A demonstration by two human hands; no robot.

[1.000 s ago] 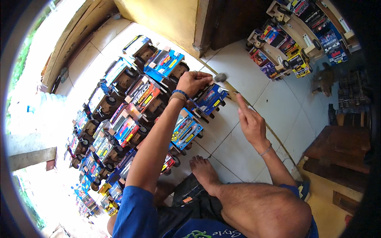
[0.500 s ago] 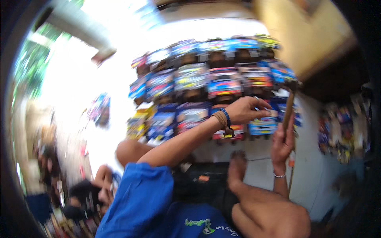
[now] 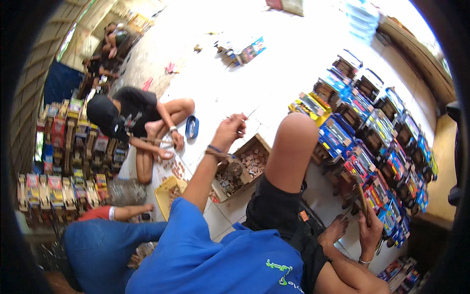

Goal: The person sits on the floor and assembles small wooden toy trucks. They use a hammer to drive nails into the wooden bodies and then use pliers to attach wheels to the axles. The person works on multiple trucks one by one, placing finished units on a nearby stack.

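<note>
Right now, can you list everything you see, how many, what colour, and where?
Toy trucks: many, mixed colours, rows on the right
Lone toy truck: one, mostly blue, floor, top middle
Stacked toys: many, mixed colours, far left
Wooden box: one, brown, floor, middle
Wood blocks: many, tan, inside that box
Tub: one, yellow, left of the box
Small container: one, blue, by a seated person
Plastic bag: one, clear, left
Other people: at least four, mixed clothes, left
Wooden handle: one, brown, in the right hand
Left hand: one, bare, above the box's far side, grip unclear
Right hand: one, bare, lower right
Foot: one, bare, lower right
</note>
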